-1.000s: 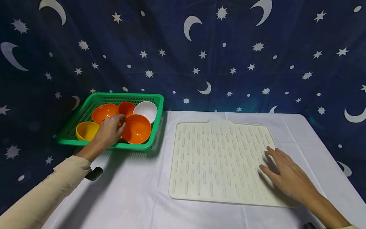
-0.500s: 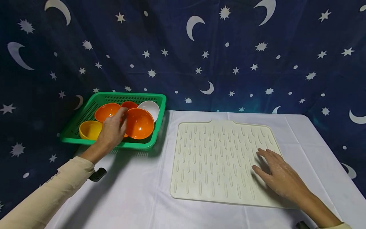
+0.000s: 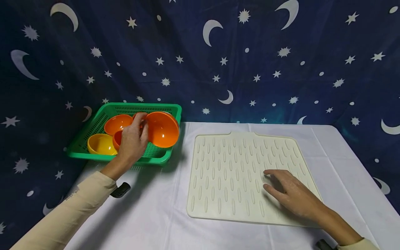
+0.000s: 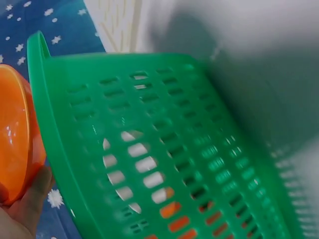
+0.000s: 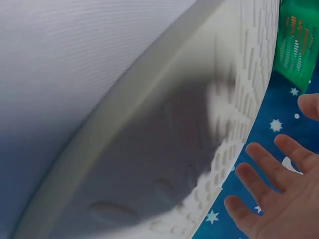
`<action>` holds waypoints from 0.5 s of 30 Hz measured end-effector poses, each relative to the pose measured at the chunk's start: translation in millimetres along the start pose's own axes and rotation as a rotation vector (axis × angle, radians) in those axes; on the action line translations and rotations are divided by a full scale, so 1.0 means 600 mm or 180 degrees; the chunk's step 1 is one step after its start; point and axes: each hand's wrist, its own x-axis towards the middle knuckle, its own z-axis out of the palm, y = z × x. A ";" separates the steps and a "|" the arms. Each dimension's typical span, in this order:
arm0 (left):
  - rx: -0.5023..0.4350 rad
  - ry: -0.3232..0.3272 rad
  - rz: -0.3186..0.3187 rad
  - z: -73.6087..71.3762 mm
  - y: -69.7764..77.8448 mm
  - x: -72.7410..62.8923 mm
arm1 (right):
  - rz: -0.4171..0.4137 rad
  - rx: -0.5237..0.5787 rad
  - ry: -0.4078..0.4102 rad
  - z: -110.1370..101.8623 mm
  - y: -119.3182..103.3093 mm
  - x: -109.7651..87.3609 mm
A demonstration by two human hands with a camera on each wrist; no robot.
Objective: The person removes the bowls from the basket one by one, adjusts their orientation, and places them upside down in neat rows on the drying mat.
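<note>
Starry cloth is hung behind the counter. By the left hand, an orange bowl is pinched over the green basket, whose edge is best cleared high. Moving room is left between the hands; over the mat, the right hand is held empty, fingers apart.
</note>
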 end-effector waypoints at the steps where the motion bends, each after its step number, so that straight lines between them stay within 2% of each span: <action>1: -0.0029 -0.0001 -0.0010 0.002 0.004 0.000 | -0.0020 0.0041 -0.0005 0.002 -0.003 0.000; 6: -0.0059 -0.0089 0.0067 0.009 0.031 -0.002 | -0.0051 0.0442 -0.0071 0.010 -0.019 0.009; 10: -0.0002 -0.0240 0.0174 0.016 0.061 -0.006 | -0.0082 0.0822 -0.0185 0.020 -0.034 0.019; 15: -0.0006 -0.0375 0.0295 0.032 0.098 -0.015 | -0.0174 0.1453 -0.0321 0.036 -0.051 0.036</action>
